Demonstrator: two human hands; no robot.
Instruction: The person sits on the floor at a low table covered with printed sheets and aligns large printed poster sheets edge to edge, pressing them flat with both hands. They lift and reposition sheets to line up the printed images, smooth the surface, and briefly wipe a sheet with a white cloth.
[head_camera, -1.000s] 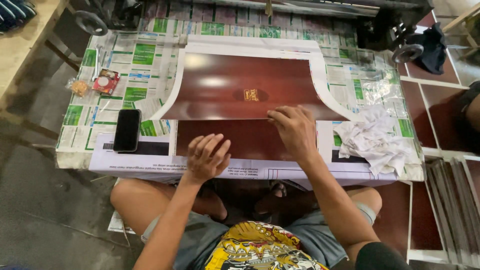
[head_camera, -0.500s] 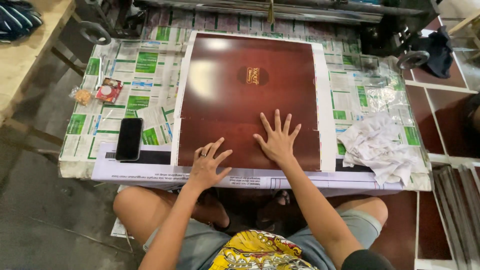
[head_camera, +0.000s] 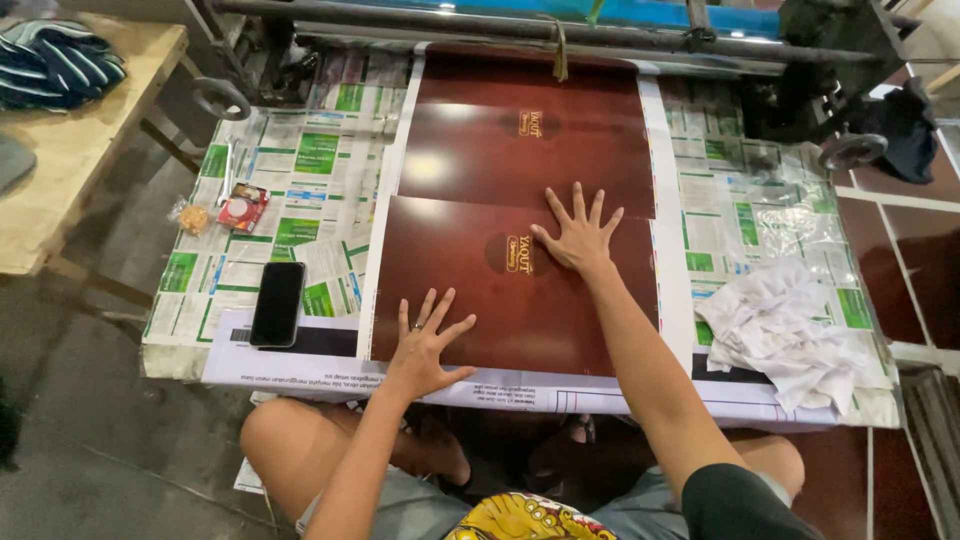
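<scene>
Glossy dark-red sheets, head view. Near sheet (head_camera: 470, 290) lies flat on the worktop (head_camera: 300, 190), which is papered with green-and-white newsprint. A second dark-red sheet (head_camera: 520, 130) lies just beyond it, its far edge up against a machine roller (head_camera: 480, 22). Each sheet carries a small gold emblem.

Right hand (head_camera: 578, 237): open, fingers spread, palm pressed flat on the near sheet's far edge, close beside the emblem. Grasps nothing.

Left hand (head_camera: 425, 345): open, fingers fanned, palm down on the near sheet's front edge, toward its left. Grasps nothing.

Both hands sit on top of the same sheet, left one nearer the person.

Black phone (head_camera: 277, 303) lies left of the sheet. Crumpled white cloth (head_camera: 790, 330) lies to the right. Small red packet (head_camera: 242, 207) sits far left.
</scene>
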